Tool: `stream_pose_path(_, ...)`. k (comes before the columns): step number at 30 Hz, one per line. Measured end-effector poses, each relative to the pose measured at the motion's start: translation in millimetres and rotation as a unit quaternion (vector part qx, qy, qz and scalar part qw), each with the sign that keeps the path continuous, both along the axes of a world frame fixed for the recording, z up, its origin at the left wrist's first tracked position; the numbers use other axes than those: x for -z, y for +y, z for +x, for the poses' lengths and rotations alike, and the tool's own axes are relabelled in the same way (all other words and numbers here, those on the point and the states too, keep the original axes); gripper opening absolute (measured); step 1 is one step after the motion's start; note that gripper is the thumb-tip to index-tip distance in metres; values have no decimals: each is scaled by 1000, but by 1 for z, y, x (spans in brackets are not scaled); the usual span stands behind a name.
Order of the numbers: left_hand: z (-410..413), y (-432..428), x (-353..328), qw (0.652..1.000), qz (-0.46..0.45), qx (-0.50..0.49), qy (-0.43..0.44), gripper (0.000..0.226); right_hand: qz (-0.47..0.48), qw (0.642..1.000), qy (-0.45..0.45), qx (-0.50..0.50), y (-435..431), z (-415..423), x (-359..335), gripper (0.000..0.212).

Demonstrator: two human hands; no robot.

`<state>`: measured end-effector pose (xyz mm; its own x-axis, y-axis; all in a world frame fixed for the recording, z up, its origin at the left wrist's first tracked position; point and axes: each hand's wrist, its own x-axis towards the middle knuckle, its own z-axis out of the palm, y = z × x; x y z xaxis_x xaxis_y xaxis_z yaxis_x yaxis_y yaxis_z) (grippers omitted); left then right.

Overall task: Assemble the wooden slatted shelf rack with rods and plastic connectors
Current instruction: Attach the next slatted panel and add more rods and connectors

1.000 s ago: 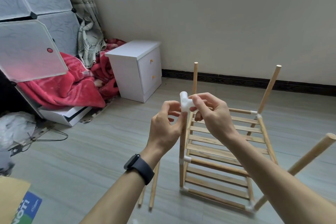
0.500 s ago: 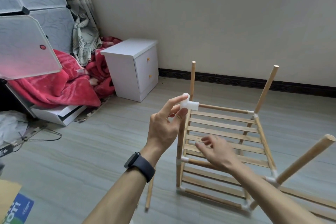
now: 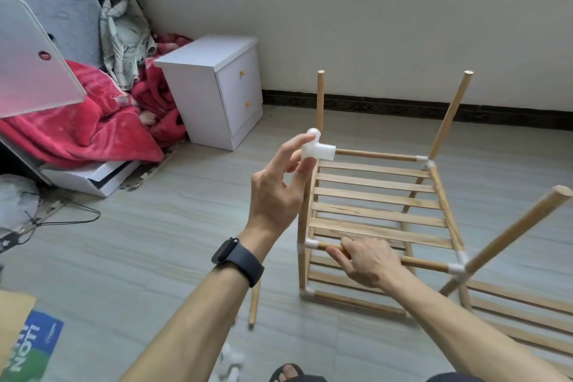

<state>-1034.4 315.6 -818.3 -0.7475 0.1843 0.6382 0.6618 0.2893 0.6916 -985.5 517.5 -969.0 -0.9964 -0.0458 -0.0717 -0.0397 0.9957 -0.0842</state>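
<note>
Lowered, the right hand (image 3: 369,260) is curled round the stiff, light rod (image 3: 424,263) near its end, while the maybe-slippery connector (image 3: 319,150) is pinched by left fingers (image 3: 294,146).

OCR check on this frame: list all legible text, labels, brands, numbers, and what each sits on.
"OT!" preceded by an unclear N or H: large white sideways letters on the blue and green printed carton, bottom left; further letters below are cut off.
Small white mark on the same carton: too small to read.
Screen of the black smartwatch: dark, no text.
No markings visible on the white plastic connector or the wooden slatted rack.
</note>
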Motion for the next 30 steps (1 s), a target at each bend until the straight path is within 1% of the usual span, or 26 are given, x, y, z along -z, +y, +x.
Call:
stream_pose_path(3, 8, -18, 20, 998, -30, 7, -56, 66, -6, 1000, 17, 15, -2, 1, 0, 68)
stream_pose_path(5, 20, -39, 56, 992, -45, -19, -119, 75, 1, 998, 60, 6, -4, 1, 4, 59)
stream_pose_path(6, 29, -52, 80, 985, -44, -47, -159, 73, 5, 996, 90, -5, -8, 1, 7, 56)
stream_pose_path(8, 50, -81, 135, 958, -56, -130, -250, 59, -3, 992, 123, -23, -21, -1, 12, 59)
stream_pose_path(9, 61, -97, 164, 934, -92, -173, -300, 49, -10, 993, 111, -24, -29, -1, 14, 63)
stream_pose_path(10, 73, -111, 192, 902, -151, -203, -351, 41, -8, 995, 94, -23, -37, 0, 17, 67)
stream_pose_path(11, 85, -124, 217, 864, -224, -211, -399, 37, 9, 996, 81, -23, -43, 0, 20, 71)
stream_pose_path(12, 98, -133, 239, 822, -306, -198, -439, 38, 33, 996, 76, -26, -47, 0, 24, 74)
stream_pose_path(14, 118, -142, 274, 744, -444, -159, -473, 43, 52, 995, 83, -28, -48, -1, 28, 77)
stream_pose_path(15, 125, -143, 286, 718, -485, -151, -475, 45, 48, 994, 90, -26, -48, -1, 28, 77)
stream_pose_path(16, 130, -142, 295, 701, -509, -149, -476, 45, 43, 994, 97, -23, -47, -1, 28, 76)
stream_pose_path(18, 135, -141, 307, 675, -525, -152, -496, 45, 40, 993, 106, -23, -48, 0, 28, 75)
stream_pose_path(20, 136, -141, 316, 663, -520, -144, -518, 46, 39, 992, 112, -33, -48, 0, 30, 75)
stream_pose_path(24, 130, -142, 334, 677, -491, -149, -528, 39, 39, 992, 116, -38, -47, 1, 32, 73)
stream_pose_path(28, 124, -147, 340, 676, -505, -144, -517, 35, 39, 992, 110, -40, -45, 2, 31, 74)
stream_pose_path(30, 121, -152, 335, 693, -493, -150, -504, 32, 39, 993, 104, -43, -44, 2, 30, 74)
